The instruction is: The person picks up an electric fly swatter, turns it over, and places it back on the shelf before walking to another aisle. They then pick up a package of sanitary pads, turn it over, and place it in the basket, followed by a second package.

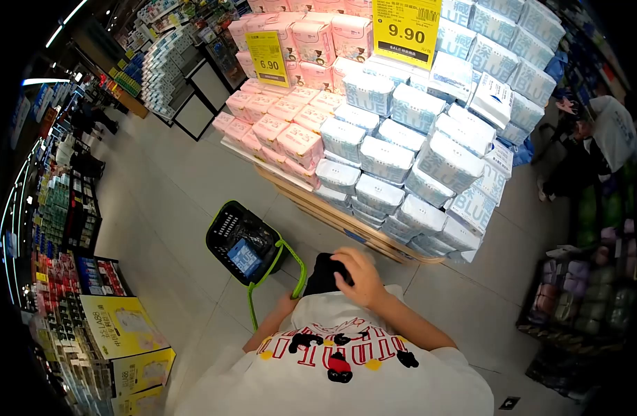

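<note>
A black shopping basket point(225, 225) with a long green handle point(303, 267) stands on the floor to my left. My left hand point(286, 304) is closed around the handle near its upper end; my forearm covers part of it. Inside the basket lies a blue-and-white soft pack point(243, 258) beside something dark and shiny. In front of my dark shorts hangs my right hand point(360, 276), fingers loosely bent and apart, with nothing in it. Past that hand, several white-and-blue tissue packs point(381, 191) are stacked on a display, apart from my fingers.
Pink packs point(290, 135) share the wooden-edged display point(318, 208) with yellow price signs point(405, 31). Yellow boxes point(124, 322) stand at lower left. A person point(603, 139) is at the right, near a shelf of rolled goods point(582, 295). Tiled floor point(159, 208) runs along the left.
</note>
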`<action>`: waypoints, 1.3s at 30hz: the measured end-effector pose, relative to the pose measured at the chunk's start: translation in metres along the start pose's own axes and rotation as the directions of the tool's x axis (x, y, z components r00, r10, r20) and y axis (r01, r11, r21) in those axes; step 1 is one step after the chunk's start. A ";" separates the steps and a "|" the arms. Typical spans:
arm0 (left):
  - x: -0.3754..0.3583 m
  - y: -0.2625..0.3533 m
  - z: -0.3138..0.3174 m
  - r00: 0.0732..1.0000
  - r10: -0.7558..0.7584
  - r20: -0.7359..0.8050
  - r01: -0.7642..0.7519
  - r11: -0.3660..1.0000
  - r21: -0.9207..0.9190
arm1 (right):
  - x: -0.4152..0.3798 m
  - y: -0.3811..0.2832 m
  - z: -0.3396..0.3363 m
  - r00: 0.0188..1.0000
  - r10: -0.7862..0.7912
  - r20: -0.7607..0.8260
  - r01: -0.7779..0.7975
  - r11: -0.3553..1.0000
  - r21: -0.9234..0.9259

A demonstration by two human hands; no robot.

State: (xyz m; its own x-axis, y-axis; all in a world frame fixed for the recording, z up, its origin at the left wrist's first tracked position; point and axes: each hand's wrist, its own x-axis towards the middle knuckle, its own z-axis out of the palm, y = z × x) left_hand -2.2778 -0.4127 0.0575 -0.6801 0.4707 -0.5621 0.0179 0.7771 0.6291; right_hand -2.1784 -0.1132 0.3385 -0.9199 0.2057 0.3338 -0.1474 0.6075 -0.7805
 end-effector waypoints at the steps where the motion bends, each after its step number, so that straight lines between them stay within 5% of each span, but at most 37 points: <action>1: -0.003 0.006 -0.009 0.998 0.010 0.058 -0.008 0.999 -0.032 | -0.001 0.003 0.025 0.966 -0.096 0.240 0.068 0.990 0.123; 3: -0.015 0.027 -0.020 0.993 -0.060 0.104 0.062 0.998 -0.022 | -0.035 0.040 0.093 0.761 -0.134 0.635 0.039 0.986 0.161; 5: -0.018 0.025 -0.020 0.985 -0.120 0.125 0.121 0.993 -0.001 | -0.031 0.041 0.135 0.223 0.052 0.973 -0.096 0.995 -0.031; 6: -0.020 0.022 -0.007 0.992 -0.041 0.117 0.029 0.994 0.101 | -0.037 0.040 0.141 0.422 -0.078 0.903 -0.115 0.984 0.138; 7: -0.027 0.012 0.004 0.992 0.033 0.121 -0.057 0.978 0.200 | -0.031 0.037 0.151 0.383 -0.118 0.916 -0.010 0.991 0.132; 9: -0.045 -0.007 0.018 0.993 0.030 0.117 -0.046 0.989 0.143 | -0.037 0.041 0.181 0.527 -0.158 0.835 0.090 0.987 0.130; 11: -0.046 -0.018 0.028 0.986 0.112 0.123 -0.119 0.992 0.050 | -0.042 0.043 0.196 0.552 -0.099 0.828 0.124 0.992 0.036; 13: -0.044 -0.027 0.033 0.971 0.209 0.119 -0.205 0.978 -0.048 | -0.054 0.062 0.218 0.730 -0.187 0.658 0.396 0.899 -0.185; 15: -0.055 -0.031 0.014 0.982 0.134 0.129 -0.114 0.981 -0.156 | -0.070 0.084 0.237 0.716 -0.157 0.681 0.365 0.915 -0.173; 17: -0.052 -0.057 0.011 0.964 0.007 0.266 0.049 0.977 -0.205 | -0.081 0.097 0.253 0.461 0.130 0.878 0.323 0.896 -0.303; 19: -0.068 -0.065 0.004 0.959 0.009 0.284 0.069 0.962 -0.264 | -0.101 0.111 0.283 0.451 0.116 0.885 0.305 0.912 -0.275; 21: -0.076 -0.097 0.011 0.954 0.012 0.298 0.002 0.999 -0.047 | -0.100 0.099 0.305 0.374 0.236 0.897 0.386 0.840 -0.381; 24: -0.094 -0.129 -0.021 0.939 0.001 0.343 0.023 0.997 -0.067 | -0.097 0.081 0.345 0.289 0.369 0.883 0.343 0.821 -0.456; 26: -0.107 -0.182 -0.023 0.970 0.046 0.239 -0.029 0.997 -0.077 | -0.088 0.077 0.371 0.222 0.424 0.878 0.381 0.791 -0.479; 28: -0.128 -0.229 -0.029 0.973 -0.107 0.205 0.094 0.993 0.069 | -0.091 0.070 0.396 0.145 0.496 0.856 0.439 0.743 -0.505; 31: -0.155 -0.261 -0.057 0.990 -0.109 0.085 0.095 0.983 0.156 | -0.093 0.048 0.427 0.003 0.466 0.885 0.441 0.794 -0.419; 35: -0.174 -0.306 -0.089 0.996 -0.084 0.041 0.063 0.926 0.371 | -0.102 0.016 0.481 -0.034 0.450 0.892 0.318 0.851 -0.417; 37: -0.184 -0.314 -0.131 0.995 -0.095 0.030 0.072 0.893 0.445 | -0.082 -0.009 0.507 -0.322 0.470 0.822 0.099 0.880 -0.464; 39: -0.184 -0.342 -0.163 0.995 -0.088 0.038 0.059 0.878 0.475 | -0.066 -0.031 0.530 -0.354 0.414 0.839 0.025 0.900 -0.434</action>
State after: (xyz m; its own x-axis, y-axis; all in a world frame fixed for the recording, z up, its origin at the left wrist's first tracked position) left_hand -2.2783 -0.8333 0.0336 -0.6509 0.4163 -0.6348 0.3235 0.9086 0.2642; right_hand -2.3060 -0.5524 0.0604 -0.0400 -0.4645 -0.8847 0.0017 0.8853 -0.4649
